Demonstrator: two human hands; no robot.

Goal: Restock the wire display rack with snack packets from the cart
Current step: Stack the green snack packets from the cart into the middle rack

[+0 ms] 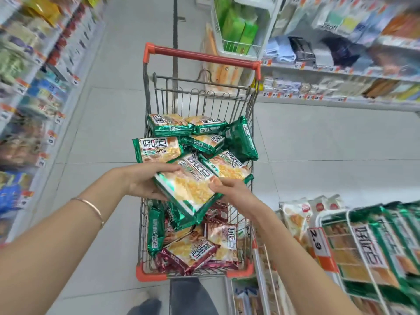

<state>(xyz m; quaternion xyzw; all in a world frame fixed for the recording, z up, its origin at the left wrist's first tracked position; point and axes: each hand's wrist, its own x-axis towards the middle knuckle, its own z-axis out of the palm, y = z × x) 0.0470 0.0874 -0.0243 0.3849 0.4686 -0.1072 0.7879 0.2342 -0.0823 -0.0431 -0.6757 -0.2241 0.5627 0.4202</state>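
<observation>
From my remote seat I see both hands meeting over the middle of the cart (200, 96), and they share one load. The left hand (145, 183) grasps the green snack packet (193, 187) by its left edge, with the fingers curled over the top face and the thumb underneath. The right hand (234, 192) pinches the same packet at its right edge, with the thumb pressed on the printed face and the fingers tucked below. The packet is tilted and lies between the two palms, lifted above the basket's contents. Green foil edges show just under it, though I cannot tell how many packets they belong to.

More green packets (170, 125) are heaped at the far end of the cart, under the red handle (204, 56). Maroon packets (193, 253) lie at the near end, against the orange corner. A thin bracelet (91, 206) sits on the left wrist.

The wire display rack (348, 226) stands beside the cart's near right corner, below and to the right of the right forearm. It already carries rows of the same green packets. A price tag (318, 242) reading 2.9 hangs on its left edge. The shelves (341, 71) along both sides of the aisle are blurred.
</observation>
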